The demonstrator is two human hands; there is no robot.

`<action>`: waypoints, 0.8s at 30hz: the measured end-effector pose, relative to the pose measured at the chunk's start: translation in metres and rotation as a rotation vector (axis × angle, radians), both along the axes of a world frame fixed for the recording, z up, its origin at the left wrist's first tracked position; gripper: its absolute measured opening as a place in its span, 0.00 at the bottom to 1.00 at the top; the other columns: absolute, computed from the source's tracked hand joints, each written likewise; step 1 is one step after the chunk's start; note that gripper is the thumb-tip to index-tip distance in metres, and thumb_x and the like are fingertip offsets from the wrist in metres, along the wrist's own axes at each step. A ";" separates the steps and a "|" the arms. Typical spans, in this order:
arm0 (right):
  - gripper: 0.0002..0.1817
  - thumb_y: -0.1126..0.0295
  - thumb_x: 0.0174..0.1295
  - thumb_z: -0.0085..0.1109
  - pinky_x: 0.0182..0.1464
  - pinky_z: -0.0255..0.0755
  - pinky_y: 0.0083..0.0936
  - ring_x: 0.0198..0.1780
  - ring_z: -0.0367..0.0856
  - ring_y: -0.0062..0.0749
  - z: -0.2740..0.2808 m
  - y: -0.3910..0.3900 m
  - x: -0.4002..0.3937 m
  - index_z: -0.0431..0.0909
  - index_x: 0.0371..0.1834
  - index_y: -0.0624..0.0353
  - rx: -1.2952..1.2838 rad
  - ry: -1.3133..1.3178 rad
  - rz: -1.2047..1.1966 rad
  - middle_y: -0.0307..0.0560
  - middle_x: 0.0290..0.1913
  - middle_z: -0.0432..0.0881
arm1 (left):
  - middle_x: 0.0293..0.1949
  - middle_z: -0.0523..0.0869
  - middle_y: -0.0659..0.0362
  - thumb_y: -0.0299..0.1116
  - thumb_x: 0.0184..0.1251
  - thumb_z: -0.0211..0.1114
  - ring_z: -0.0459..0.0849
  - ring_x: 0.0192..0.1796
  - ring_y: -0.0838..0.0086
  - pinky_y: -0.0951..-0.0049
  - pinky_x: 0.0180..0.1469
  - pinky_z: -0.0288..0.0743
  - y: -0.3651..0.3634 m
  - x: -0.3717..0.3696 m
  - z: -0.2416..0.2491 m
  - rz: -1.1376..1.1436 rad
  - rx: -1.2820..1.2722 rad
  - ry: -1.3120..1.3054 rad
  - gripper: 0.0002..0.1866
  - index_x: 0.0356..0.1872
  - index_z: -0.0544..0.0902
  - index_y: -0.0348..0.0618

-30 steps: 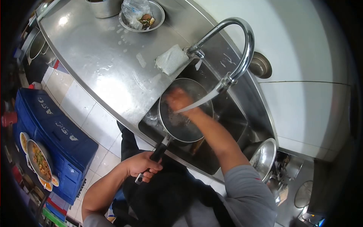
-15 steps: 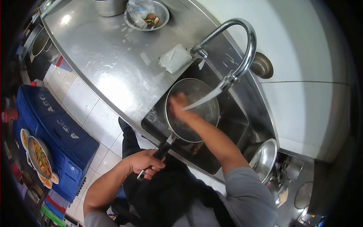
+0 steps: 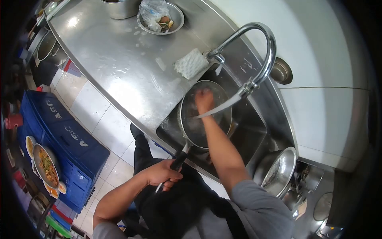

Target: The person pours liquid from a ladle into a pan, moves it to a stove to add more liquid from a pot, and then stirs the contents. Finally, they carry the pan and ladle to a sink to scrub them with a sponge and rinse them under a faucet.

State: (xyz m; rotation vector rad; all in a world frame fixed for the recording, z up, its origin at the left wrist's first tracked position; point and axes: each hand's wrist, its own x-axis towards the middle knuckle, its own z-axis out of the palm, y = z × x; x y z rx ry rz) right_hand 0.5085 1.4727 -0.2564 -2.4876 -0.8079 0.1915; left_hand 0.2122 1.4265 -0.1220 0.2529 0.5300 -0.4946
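My left hand (image 3: 165,173) is wrapped round the black handle of a frying pan (image 3: 187,123), low at the front of the sink. The pan lies over the sink basin (image 3: 254,139), tilted a little, with water in it. Inside the pan is my right hand (image 3: 204,101), smeared by motion and partly under the water. Its fingers are not clear, and I cannot see whether anything is in them. From the curved faucet (image 3: 258,75) a stream of water runs down past my right wrist into the pan.
A white textured cloth or sponge-like block (image 3: 191,63) sits by the faucet base. At the back of the steel counter (image 3: 99,55) stands a bowl (image 3: 179,18) with a plastic bag and scraps. A metal basin (image 3: 290,159) is at right. Left, a blue bin (image 3: 59,119) bears a food pan (image 3: 38,159).
My right hand has shifted up and to the right within the pan. The left hand still grips the handle. The whole view has shifted slightly.
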 end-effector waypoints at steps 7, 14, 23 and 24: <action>0.10 0.66 0.55 0.60 0.33 0.72 0.41 0.29 0.82 0.53 0.005 -0.004 0.034 0.80 0.25 0.63 0.030 0.092 0.133 0.60 0.26 0.82 | 0.19 0.68 0.61 0.22 0.67 0.61 0.69 0.15 0.77 0.71 0.16 0.65 0.000 0.001 -0.005 -0.013 0.075 -0.046 0.13 0.32 0.64 0.45; 0.07 0.71 0.56 0.59 0.35 0.71 0.41 0.28 0.79 0.46 0.004 -0.009 0.041 0.78 0.27 0.64 0.117 0.233 -0.076 0.54 0.25 0.81 | 0.19 0.68 0.62 0.21 0.67 0.61 0.69 0.15 0.77 0.71 0.16 0.66 0.000 0.001 -0.002 -0.009 0.154 -0.045 0.12 0.33 0.65 0.45; 0.08 0.70 0.65 0.52 0.48 0.73 0.37 0.42 0.79 0.43 0.014 -0.090 -0.065 0.77 0.42 0.62 -0.076 0.640 0.536 0.55 0.38 0.81 | 0.20 0.67 0.64 0.23 0.67 0.62 0.66 0.15 0.80 0.74 0.15 0.63 0.000 0.004 0.001 0.047 -0.004 0.009 0.10 0.35 0.67 0.47; 0.09 0.69 0.65 0.53 0.48 0.74 0.37 0.42 0.80 0.43 0.015 -0.116 -0.040 0.77 0.42 0.62 -0.208 0.676 0.739 0.55 0.38 0.82 | 0.20 0.67 0.64 0.23 0.67 0.62 0.66 0.15 0.80 0.74 0.15 0.63 0.001 0.003 0.001 0.045 -0.002 0.009 0.10 0.35 0.67 0.47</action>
